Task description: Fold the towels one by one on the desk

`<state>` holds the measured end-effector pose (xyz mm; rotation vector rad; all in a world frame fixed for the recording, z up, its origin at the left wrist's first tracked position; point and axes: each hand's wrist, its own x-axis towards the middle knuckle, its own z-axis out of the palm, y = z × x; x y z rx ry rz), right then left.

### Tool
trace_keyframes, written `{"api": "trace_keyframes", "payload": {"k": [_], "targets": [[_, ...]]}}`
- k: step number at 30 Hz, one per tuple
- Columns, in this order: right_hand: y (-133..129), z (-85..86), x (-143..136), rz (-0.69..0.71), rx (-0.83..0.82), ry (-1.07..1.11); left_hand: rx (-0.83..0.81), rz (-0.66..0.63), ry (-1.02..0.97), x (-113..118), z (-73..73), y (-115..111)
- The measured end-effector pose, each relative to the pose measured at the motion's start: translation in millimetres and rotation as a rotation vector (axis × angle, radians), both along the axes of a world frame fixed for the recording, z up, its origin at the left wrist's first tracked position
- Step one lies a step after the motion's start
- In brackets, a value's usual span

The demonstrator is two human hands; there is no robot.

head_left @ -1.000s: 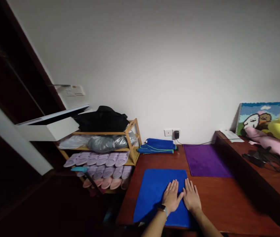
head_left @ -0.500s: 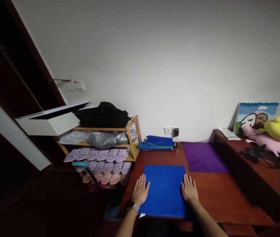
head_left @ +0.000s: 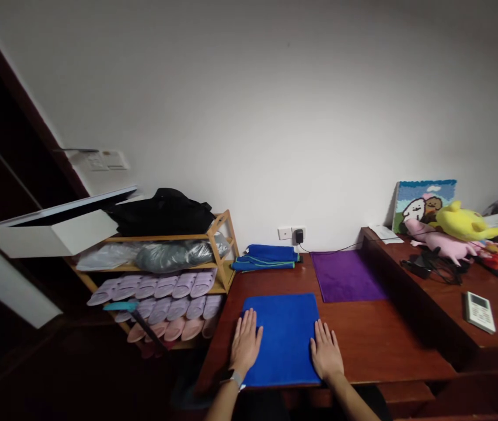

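Observation:
A blue cloth (head_left: 282, 339) lies spread flat on the reddish-brown table (head_left: 376, 339), its near side along the table's front edge. My left hand (head_left: 245, 342) rests flat on the cloth's left side, fingers stretched out and pointing away from me; a watch is on that wrist. Over the right edge of the cloth lies my right hand (head_left: 327, 354), palm down with its fingers extended. Neither hand grips anything. Farther back is a folded pile of blue cloths (head_left: 266, 258) with green edging. A purple cloth (head_left: 348, 276) lies flat at the back right.
To the left stands a wooden rack (head_left: 225, 251) with several slippers (head_left: 165, 285), a black bag (head_left: 163, 213) and a white box (head_left: 51, 237). A raised surface on the right bears plush toys (head_left: 463, 222), cables and a white calculator-like device (head_left: 480, 311). A black plug (head_left: 298, 235) sits in the wall socket.
The view has turned to the right, so the scene sits farther left. My right hand has slid slightly toward me along the cloth's edge; both hands remain flat.

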<state>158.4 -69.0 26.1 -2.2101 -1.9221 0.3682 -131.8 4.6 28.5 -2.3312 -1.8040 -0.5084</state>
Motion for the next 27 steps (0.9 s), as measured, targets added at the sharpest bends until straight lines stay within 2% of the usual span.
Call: {"api": "trace_keyframes", "payload": {"k": [2, 5, 7, 8, 10, 15, 18, 21, 24, 27], "targets": [[0, 0.6, 0, 0.0, 0.003, -0.004, -0.015, -0.078, -0.034, 40, 7.5, -9], [-2, 0.1, 0, 0.007, -0.003, -0.016, -0.104, -0.306, -0.043, 97, 10.1, -24], [-2, -1.5, 0, 0.01, -0.006, -0.03, -0.181, -0.385, -0.034, 116, 6.7, -31], [-2, -2.5, 0, 0.011, -0.002, -0.036, -0.222, -0.381, -0.03, 116, 4.3, -33], [-2, -4.4, 0, 0.014, 0.009, -0.046, -0.29, -0.316, -0.02, 98, 0.3, -35], [-4, -4.7, 1, 0.013, 0.007, -0.059, -0.332, -0.06, 0.014, 3, -2.6, -35], [-4, -2.1, 0, 0.006, -0.008, -0.062, -0.294, 0.045, 0.019, -38, -6.1, -38], [-4, 0.5, -1, 0.013, -0.03, -0.083, -0.246, 0.075, 0.018, -50, -12.8, -41], [-8, -1.1, -3, 0.003, -0.024, -0.108, -0.229, 0.087, 0.021, -49, -18.5, -41], [-22, -10.2, -4, -0.002, 0.041, -0.104, -0.204, 0.085, 0.009, -46, -20.3, -40]]}}
